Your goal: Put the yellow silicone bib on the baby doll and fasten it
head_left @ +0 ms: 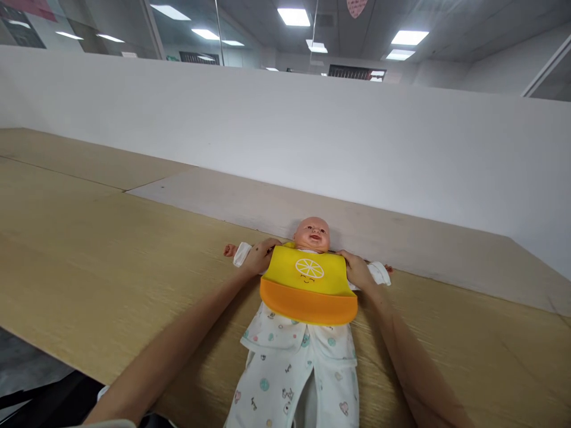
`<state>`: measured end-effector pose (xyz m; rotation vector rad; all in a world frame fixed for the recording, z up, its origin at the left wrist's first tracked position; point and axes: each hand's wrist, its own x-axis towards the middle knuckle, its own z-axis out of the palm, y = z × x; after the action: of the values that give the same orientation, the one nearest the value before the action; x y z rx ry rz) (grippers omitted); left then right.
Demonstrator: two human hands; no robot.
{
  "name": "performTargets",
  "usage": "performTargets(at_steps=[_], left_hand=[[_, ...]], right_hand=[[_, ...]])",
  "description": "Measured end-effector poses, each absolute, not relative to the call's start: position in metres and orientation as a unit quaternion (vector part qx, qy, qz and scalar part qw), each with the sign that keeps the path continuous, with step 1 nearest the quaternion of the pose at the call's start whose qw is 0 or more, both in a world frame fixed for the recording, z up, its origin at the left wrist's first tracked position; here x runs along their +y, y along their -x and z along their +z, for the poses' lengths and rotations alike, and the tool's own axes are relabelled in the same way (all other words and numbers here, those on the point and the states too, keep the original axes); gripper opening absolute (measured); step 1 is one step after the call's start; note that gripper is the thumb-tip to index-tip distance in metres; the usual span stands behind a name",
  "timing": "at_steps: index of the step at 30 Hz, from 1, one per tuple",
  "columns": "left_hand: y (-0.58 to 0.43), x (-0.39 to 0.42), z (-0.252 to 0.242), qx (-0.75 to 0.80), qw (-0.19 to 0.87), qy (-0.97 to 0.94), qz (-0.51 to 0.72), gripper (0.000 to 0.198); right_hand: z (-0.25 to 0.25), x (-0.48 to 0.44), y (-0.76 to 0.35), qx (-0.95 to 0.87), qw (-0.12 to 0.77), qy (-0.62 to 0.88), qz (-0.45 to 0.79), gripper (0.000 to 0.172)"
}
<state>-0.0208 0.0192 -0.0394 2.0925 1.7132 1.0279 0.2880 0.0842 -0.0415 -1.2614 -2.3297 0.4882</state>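
Yellow bib over doll chest: left hand and right hand at upper sides, part-curled, touching edges; can't tell if pinching. Smooth sheet, curved orange pocket, printed white cloth, wood-grain tabletop.

Bright yellow covers the upper part of the bib at the lower centre of the frame, printed with a white citrus slice above a small dark smiling face; its catch pocket is orange. The baby doll has a pink head and wears a white outfit scattered with teal dots, pink hearts and small dark animal figures. The worktop is yellowish tan with faint streaky wood grain. Across the upper half runs a plain white partition, and at the top edge hangs a pink heart-shaped decoration with darker markings
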Motion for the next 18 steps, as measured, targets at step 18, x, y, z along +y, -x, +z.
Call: performTargets(at_steps=[18], left_hand=[[0.015, 0.021, -0.036, 0.659, 0.109, -0.687, 0.284, 0.030]], right_hand=[[-0.039, 0.074, -0.291, -0.842, 0.237, 0.460, 0.148, 0.036]])
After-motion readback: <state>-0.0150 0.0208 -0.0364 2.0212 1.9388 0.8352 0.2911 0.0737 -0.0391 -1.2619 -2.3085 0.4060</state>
